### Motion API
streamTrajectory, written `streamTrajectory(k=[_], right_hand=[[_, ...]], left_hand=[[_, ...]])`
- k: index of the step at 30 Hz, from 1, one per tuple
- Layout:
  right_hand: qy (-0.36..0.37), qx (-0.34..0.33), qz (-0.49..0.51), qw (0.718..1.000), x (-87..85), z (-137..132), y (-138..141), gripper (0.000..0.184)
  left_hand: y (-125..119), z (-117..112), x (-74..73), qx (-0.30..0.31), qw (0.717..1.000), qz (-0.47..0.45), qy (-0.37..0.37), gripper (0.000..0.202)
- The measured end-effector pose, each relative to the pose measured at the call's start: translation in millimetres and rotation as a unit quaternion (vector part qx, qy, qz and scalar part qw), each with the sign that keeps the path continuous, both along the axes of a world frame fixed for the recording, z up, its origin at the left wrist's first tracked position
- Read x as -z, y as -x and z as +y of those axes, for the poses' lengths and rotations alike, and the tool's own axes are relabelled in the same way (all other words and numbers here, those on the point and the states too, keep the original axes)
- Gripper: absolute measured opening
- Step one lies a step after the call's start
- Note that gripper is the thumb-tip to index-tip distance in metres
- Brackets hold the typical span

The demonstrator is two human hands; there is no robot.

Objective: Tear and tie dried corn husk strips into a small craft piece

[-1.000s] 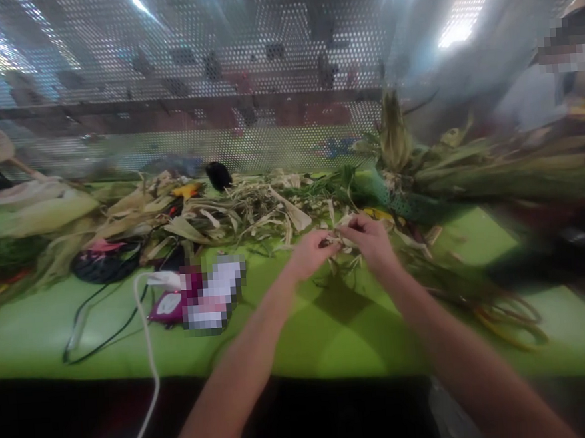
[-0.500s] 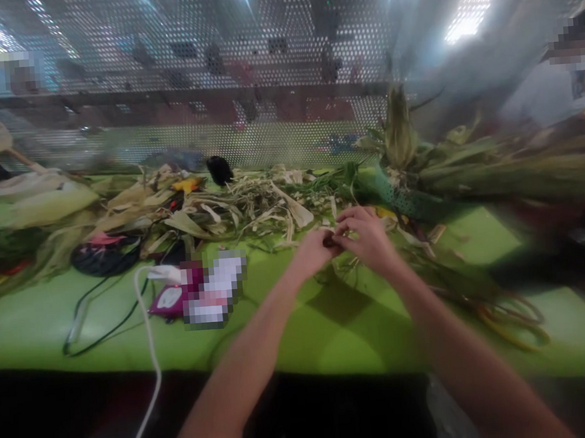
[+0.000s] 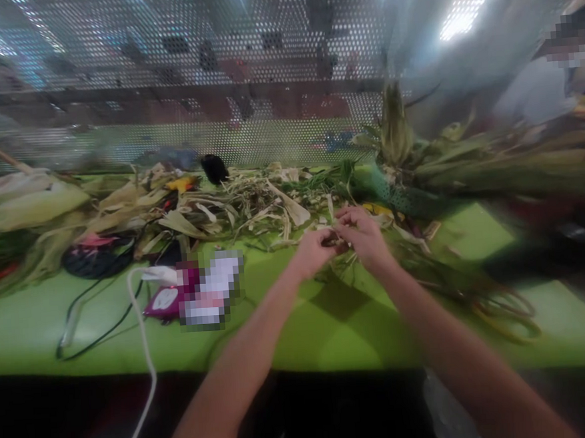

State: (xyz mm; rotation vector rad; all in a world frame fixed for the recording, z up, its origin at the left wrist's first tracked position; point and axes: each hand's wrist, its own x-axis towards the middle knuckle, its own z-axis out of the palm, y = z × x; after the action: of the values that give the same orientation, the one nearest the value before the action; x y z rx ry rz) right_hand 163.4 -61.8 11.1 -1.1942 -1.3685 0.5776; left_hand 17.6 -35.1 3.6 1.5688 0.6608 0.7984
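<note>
Compared with half a second ago, the right hand [image 3: 366, 237] sits slightly off the left hand [image 3: 315, 254]; right of centre, both grips seem pinched on husk strands [image 3: 346, 262], suggesting ongoing fingertip adjustment.

Thin, pale plant strips [image 3: 346, 263], loose-ended and partly hidden, poke out below the hands [image 3: 315, 251] pinching them.

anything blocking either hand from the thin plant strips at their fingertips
Nothing visible does. The left hand and right hand come together right at the thin plant strips, some of which show just below the fingertips. The fingers hide the spot between them.
</note>
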Motion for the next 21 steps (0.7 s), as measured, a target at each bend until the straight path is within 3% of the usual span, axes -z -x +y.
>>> streamTrajectory(k=[3,6,9,12,17,21], right_hand=[[0.030,0.000,0.072,0.997,-5.4,-1,0,0.017],[0.055,-0.013,0.147,0.987,-8.9,1,-1,0.031],[0.093,-0.028,0.169,0.981,-9.7,2,-2,0.038],[0.112,-0.041,0.130,0.984,-9.0,0,-2,0.034],[0.076,0.019,0.094,0.993,-6.4,0,-4,0.033],[0.053,0.046,0.059,0.996,-7.7,2,-10,0.024]], left_hand=[[0,0,-0.4,-0.028,0.999,-0.025,0.039,0.035],[0,0,-1.6,-0.061,0.990,-0.067,0.112,0.033],[0,-1,-3.5,-0.068,0.978,-0.109,0.165,0.025],[-1,-2,-5.7,-0.061,0.979,-0.103,0.164,0.020],[2,-3,-9.2,-0.024,0.991,-0.078,0.109,0.028],[3,-2,-7.1,-0.030,0.990,-0.084,0.113,0.029]])
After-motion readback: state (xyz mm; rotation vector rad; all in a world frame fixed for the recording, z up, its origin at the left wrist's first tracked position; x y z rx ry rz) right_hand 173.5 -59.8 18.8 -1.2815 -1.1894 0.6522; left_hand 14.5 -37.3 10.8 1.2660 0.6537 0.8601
